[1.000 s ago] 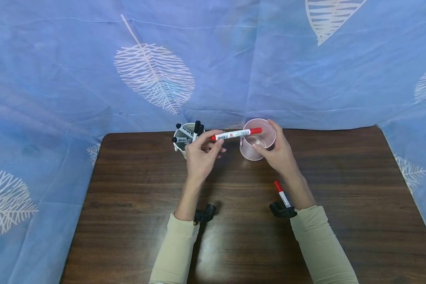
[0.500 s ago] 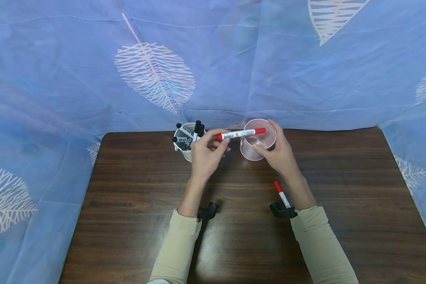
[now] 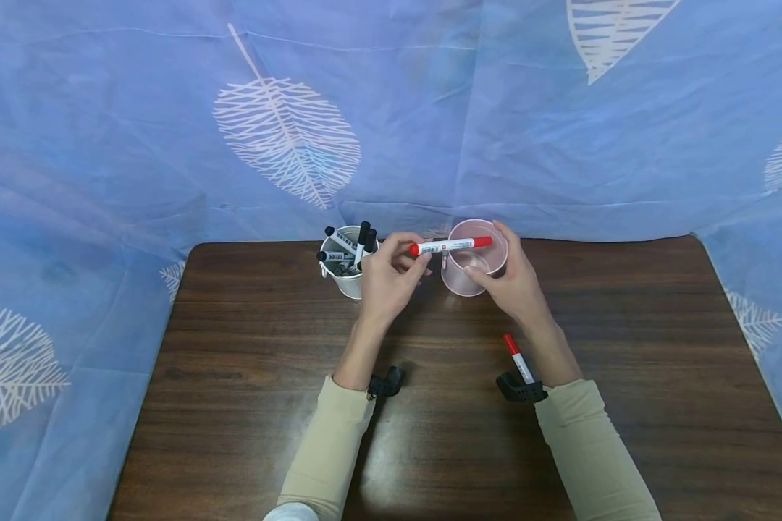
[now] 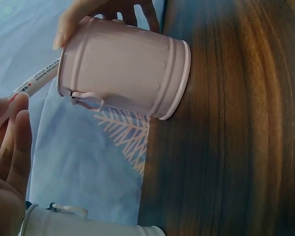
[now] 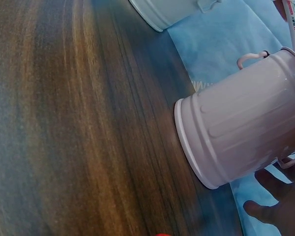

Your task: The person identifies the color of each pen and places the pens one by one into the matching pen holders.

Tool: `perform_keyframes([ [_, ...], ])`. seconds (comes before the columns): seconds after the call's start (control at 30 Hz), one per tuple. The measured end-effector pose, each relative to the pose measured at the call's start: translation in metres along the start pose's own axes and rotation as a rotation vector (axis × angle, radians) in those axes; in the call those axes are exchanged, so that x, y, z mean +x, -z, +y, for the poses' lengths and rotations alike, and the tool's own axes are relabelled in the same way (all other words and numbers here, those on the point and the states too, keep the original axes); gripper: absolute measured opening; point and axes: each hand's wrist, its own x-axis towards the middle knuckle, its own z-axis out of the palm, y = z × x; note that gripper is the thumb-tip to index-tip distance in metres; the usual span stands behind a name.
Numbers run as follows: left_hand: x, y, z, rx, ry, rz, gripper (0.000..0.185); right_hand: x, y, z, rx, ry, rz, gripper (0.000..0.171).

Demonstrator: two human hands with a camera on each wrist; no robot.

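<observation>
My left hand (image 3: 386, 286) pinches a whiteboard marker (image 3: 452, 246) with a white body and red ends, held nearly level. In the head view its right part overlaps the mouth of a small pink bucket (image 3: 463, 281). My right hand (image 3: 521, 286) holds that bucket at the right, thumb at the near rim and fingers round the far side. The bucket stands upright, with a small handle on its side in the left wrist view. Fingers (image 5: 270, 214) of the right hand spread beside the pink wall in the right wrist view.
Left of the pink bucket stands a white bucket (image 3: 350, 286) with several black-capped markers (image 3: 340, 241). A second red-capped marker (image 3: 518, 357) lies near my right wrist, partly hidden by the black wrist mount (image 3: 521, 389). Blue leaf-patterned cloth (image 3: 404, 130) hangs behind the brown table (image 3: 234, 376).
My left hand has moved right with the red marker, away from the white bucket, and the marker now reaches further over the pink bucket. My right hand has stayed on the pink bucket.
</observation>
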Motion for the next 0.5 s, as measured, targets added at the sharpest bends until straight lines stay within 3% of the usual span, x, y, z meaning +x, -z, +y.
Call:
perform_keyframes([
  [0.23,0.0003,-0.0069,-0.0028,0.065,0.005,-0.011,0.024,0.0000,0.0011,0.0009,-0.001,-0.004,0.006,0.092],
  [0.5,0.0003,-0.0109,-0.0092,0.058,0.016,-0.026,0.025,0.0001,-0.0007,0.0026,0.018,0.003,-0.006,0.091],
])
